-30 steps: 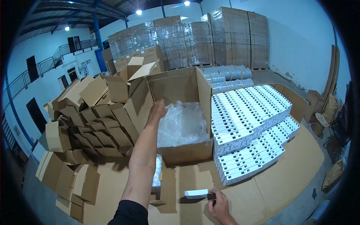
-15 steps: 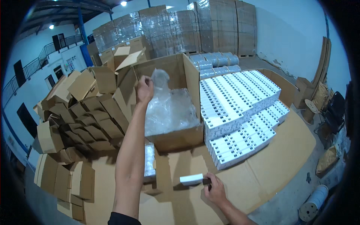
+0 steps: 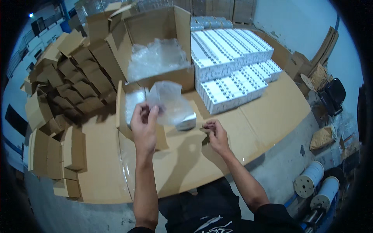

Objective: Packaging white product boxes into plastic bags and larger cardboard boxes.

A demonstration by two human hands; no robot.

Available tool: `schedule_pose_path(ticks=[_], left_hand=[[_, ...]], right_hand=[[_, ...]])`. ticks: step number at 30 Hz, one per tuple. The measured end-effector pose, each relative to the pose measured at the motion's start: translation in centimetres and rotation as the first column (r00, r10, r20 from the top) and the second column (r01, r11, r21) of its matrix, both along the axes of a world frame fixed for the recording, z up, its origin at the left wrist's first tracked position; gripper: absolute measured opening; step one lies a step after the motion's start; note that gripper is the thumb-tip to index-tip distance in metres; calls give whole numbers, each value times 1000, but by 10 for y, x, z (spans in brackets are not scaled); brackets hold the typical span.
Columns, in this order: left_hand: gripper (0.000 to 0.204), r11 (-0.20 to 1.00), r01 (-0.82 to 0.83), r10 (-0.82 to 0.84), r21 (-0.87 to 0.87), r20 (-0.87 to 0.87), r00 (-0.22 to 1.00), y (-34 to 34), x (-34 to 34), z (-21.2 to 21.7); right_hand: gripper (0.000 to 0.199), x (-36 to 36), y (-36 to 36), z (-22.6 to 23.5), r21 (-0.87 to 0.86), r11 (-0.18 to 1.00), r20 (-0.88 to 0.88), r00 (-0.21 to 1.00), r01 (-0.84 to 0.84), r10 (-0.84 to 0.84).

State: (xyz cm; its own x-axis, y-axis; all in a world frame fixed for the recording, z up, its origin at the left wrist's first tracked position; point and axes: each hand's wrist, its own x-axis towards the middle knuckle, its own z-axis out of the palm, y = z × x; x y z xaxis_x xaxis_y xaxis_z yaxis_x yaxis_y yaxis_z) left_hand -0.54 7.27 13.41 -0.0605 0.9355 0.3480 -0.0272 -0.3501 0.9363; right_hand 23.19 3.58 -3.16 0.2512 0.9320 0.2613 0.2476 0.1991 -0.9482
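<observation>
My left hand is closed, pinching a clear plastic bag between thumb and fingers. The thin bag hangs to the right of the hand, over part of a small white box. Just right of that box is my right hand, its fingers loosely bent and apart, with nothing visible in them. Beyond the left hand, an open carton contains a heap of clear plastic bags. A smaller open carton beside my left hand holds plastic-wrapped items.
Stacked white boxes with dark marks stand at the right of the cardboard-covered table. Several open brown cartons are piled at the left. Cable spools and a black chair are on the floor at right.
My left hand has come back from the large carton with a plastic bag. My right hand has let go of the small white box. The view has tilted downward.
</observation>
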Motion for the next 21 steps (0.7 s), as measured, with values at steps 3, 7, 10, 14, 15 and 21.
schedule_pose_path(ticks=[3, 7, 10, 14, 15, 21], left_hand=[[12, 978, 129, -95, -167, 197, 976, -48, -8, -53], [12, 923, 198, -118, -331, 246, 962, -87, 1, -102], [13, 897, 225, -155, -381, 206, 966, -100, 11, -121], [9, 867, 230, -178, -442, 155, 972, -103, 8, -132], [11, 862, 246, -185, -443, 178, 967, -102, 5, -136], [11, 879, 231, -148, -418, 222, 964, -97, -12, -154]], right_hand=[[26, -7, -24, 12, -81, 983, -399, 909, -165, 120], [26, -20, -59, 48, -97, 909, -509, 805, -406, 305], [25, -42, -60, 34, -109, 935, -360, 890, -338, 279], [15, -47, -56, 20, -128, 971, -287, 945, -202, 159], [15, -45, -55, 17, -124, 971, -286, 944, -206, 164], [6, -49, -54, 28, -164, 960, -524, 845, -227, 110]])
